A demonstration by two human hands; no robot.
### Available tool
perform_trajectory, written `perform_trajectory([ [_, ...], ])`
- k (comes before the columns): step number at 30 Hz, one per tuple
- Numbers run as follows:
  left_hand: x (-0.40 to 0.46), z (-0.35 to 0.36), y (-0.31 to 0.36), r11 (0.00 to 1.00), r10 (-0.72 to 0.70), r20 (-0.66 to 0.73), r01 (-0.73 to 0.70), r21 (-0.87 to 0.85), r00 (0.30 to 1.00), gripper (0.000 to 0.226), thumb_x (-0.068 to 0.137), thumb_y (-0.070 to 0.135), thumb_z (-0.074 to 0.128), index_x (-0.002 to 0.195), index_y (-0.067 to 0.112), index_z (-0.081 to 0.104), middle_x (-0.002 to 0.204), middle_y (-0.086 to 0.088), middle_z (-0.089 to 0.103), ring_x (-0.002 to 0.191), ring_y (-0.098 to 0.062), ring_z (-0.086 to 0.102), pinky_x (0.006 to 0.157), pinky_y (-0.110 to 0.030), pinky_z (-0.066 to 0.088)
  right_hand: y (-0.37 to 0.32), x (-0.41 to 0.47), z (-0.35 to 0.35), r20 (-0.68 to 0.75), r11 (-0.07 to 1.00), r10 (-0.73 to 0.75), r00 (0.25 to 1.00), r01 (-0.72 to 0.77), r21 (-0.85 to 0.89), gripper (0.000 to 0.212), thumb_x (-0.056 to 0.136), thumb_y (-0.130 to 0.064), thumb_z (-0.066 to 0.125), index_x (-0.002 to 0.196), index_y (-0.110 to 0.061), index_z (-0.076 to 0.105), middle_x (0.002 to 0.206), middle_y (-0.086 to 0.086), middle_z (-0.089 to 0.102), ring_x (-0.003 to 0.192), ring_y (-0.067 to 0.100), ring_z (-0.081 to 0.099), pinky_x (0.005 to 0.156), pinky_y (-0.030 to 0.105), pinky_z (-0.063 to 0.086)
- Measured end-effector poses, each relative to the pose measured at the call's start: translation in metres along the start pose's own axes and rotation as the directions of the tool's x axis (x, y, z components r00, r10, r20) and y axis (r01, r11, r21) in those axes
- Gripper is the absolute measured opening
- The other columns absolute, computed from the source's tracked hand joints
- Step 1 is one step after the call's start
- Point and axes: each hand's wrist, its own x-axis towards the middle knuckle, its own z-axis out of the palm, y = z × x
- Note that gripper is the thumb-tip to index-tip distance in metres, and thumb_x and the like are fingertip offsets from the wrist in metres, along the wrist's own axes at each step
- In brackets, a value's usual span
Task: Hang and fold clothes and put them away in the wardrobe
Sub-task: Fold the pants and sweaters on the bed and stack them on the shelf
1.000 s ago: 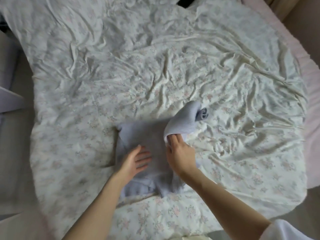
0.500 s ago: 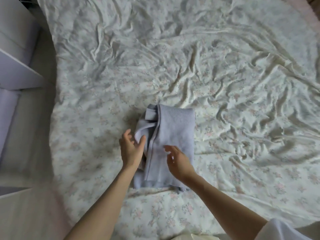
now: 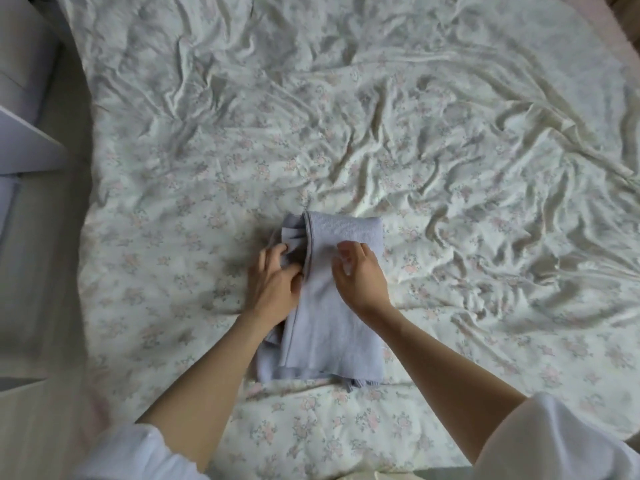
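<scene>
Bedspread (image 3: 415, 133) – both hands apparently pressing sweater (image 3: 332, 327).

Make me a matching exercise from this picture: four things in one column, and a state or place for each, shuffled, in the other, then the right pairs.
Things:
1. sweater
2. left hand
3. right hand
4. bedsheet

States or places:
A. wrinkled, with a floral print
B. rests on top of the folded fabric, fingers curled
C. pale lilac, folded into a long strip
D. grips the loose layers at the fold's left edge

Pairs: 1-C, 2-D, 3-B, 4-A
</scene>
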Motion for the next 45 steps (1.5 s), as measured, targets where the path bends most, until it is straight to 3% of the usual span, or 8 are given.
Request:
perform_trajectory([
  [8, -0.024, -0.002, -0.016, 0.988, 0.083, 0.054, -0.075, -0.137, 0.995, 0.037, 0.088, 0.026, 0.039, 0.104, 0.017, 0.071, 0.126, -0.010, 0.056, 0.130, -0.031, 0.038, 0.102, -0.042, 0.043, -0.039, 0.032, 0.037, 0.066, 0.893, 0.251, 0.966, -0.205, -0.401, 0.036, 0.089, -0.034, 0.046, 0.116, -0.009, 0.042, 0.123, 0.010, 0.051, 0.115, 0.029, 0.044, 0.089, 0.042, 0.037],
  [12, -0.026, -0.008, -0.014, 0.937, -0.071, 0.127, 0.110, -0.333, 0.989, 0.052, 0.079, 0.046, 0.052, 0.120, 0.015, 0.055, 0.131, -0.003, 0.049, 0.128, -0.017, 0.040, 0.097, -0.035, 0.045, -0.046, 0.035, 0.040, 0.117, 0.948, 0.314, 0.942, -0.304, -0.093, 0.020, 0.091, -0.017, 0.040, 0.106, -0.006, 0.048, 0.108, 0.015, 0.062, 0.101, 0.035, 0.056, 0.082, 0.039, 0.042],
  [17, -0.030, -0.003, -0.005, 0.883, -0.183, -0.018, 0.156, -0.443, 0.983, 0.046, 0.076, 0.046, 0.051, 0.073, 0.002, 0.062, 0.087, -0.010, 0.060, 0.082, -0.019, 0.057, 0.068, -0.029, 0.051, -0.062, 0.037, 0.038, 0.166, 0.953, 0.240, 0.957, -0.265, 0.149, 0.021, 0.090, -0.023, 0.049, 0.098, -0.006, 0.057, 0.093, 0.008, 0.066, 0.088, 0.025, 0.061, 0.079, 0.036, 0.049],
  [21, -0.033, -0.010, -0.002, 0.595, -0.508, -0.047, 0.312, -0.741, 0.860, 0.024, 0.084, 0.019, 0.057, 0.061, 0.013, 0.052, 0.103, -0.010, 0.051, 0.092, -0.003, 0.047, 0.076, -0.002, 0.034, -0.076, 0.042, 0.044, 0.292, 0.982, 0.094, 0.952, -0.136, 0.128, 0.017, 0.089, -0.017, 0.050, 0.086, -0.004, 0.060, 0.074, 0.002, 0.059, 0.072, 0.020, 0.055, 0.064, 0.031, 0.043],
  [28, -0.042, -0.016, -0.028, 0.116, -0.683, 0.357, 0.577, -0.808, 0.637, 0.006, 0.090, 0.012, 0.057, 0.088, 0.006, 0.058, 0.082, -0.001, 0.059, 0.078, -0.015, 0.056, 0.064, -0.018, 0.042, -0.062, 0.037, 0.057, 0.200, 0.980, -0.086, 0.976, 0.118, -0.157, 0.033, 0.090, -0.009, 0.042, 0.117, -0.014, 0.059, 0.120, 0.010, 0.055, 0.115, 0.029, 0.047, 0.096, 0.040, 0.038],
  [31, -0.038, -0.016, -0.034, 0.145, -0.637, 0.361, 0.566, -0.812, 0.681, 0.014, 0.091, 0.015, 0.058, 0.102, 0.008, 0.055, 0.097, -0.003, 0.061, 0.094, -0.020, 0.059, 0.071, -0.021, 0.045, -0.041, 0.036, 0.046, -0.012, 0.890, -0.261, 0.965, 0.236, -0.390, 0.039, 0.083, -0.004, 0.049, 0.118, -0.017, 0.062, 0.121, 0.008, 0.056, 0.115, 0.033, 0.047, 0.092, 0.046, 0.034],
  [39, 0.021, -0.030, -0.024, 0.467, -0.519, 0.327, 0.583, -0.665, 0.790, 0.090, 0.077, 0.044, 0.071, 0.145, 0.019, 0.017, 0.145, -0.004, 0.034, 0.131, -0.023, 0.039, 0.104, -0.038, 0.036, -0.016, 0.053, 0.021, 0.322, 0.854, -0.211, 0.923, 0.334, -0.398, 0.039, 0.097, -0.022, 0.042, 0.134, -0.033, 0.048, 0.150, -0.008, 0.032, 0.142, 0.018, 0.013, 0.111, 0.060, 0.000],
  [45, 0.040, -0.020, -0.009, 0.731, -0.484, 0.270, 0.554, -0.398, 0.832, 0.042, 0.076, 0.045, 0.065, 0.089, 0.006, 0.058, 0.082, -0.010, 0.065, 0.077, -0.029, 0.063, 0.061, -0.029, 0.043, 0.003, 0.046, 0.016, 0.242, 0.926, -0.240, 0.940, 0.296, -0.234, 0.037, 0.096, -0.005, 0.041, 0.128, -0.016, 0.057, 0.148, 0.001, 0.037, 0.144, 0.019, 0.014, 0.116, 0.049, 0.001],
])
